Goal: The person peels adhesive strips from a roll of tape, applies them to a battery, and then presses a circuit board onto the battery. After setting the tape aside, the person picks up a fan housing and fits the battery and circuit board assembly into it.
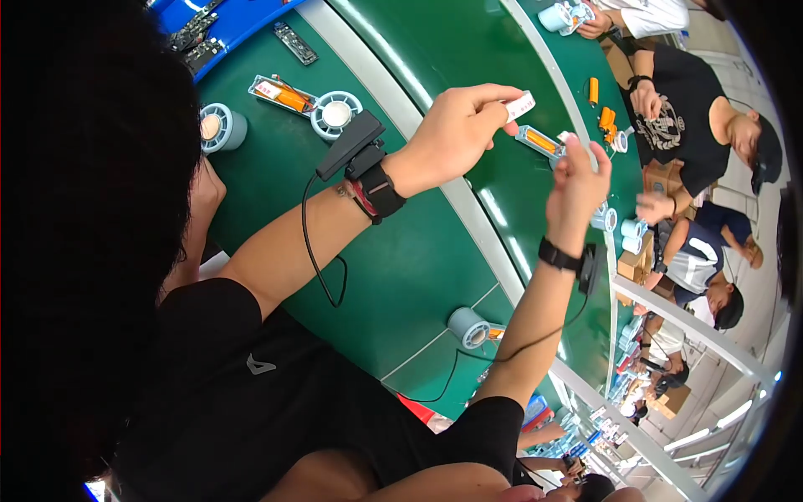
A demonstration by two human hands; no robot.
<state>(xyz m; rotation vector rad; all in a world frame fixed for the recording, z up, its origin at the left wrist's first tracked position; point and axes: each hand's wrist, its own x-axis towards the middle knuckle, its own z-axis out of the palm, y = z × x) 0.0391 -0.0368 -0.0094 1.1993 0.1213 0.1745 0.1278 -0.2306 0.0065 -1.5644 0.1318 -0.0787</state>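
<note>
Grip of the left hand, at 1 o'clock from the middle of the view, is pinching a small white tab with reddish marks between thumb and fingers. At 2 o'clock, the right hand has its fingers curled up near a tiny pale piece; whether that grip is clenched on it, I cannot tell. Between the two, a light-blue holder with an orange cell shows just beside the fingertips, its contact with the right hand unclear.

On the green table, at 11 o'clock, lies a light-blue assembly with a round white-centred head and an open handle holding orange parts. A dark circuit strip lies farther out at 11, near a blue tray. A light-blue cylinder stands at 10, another light-blue drum near 5. A co-worker in a black shirt sits at 2.
</note>
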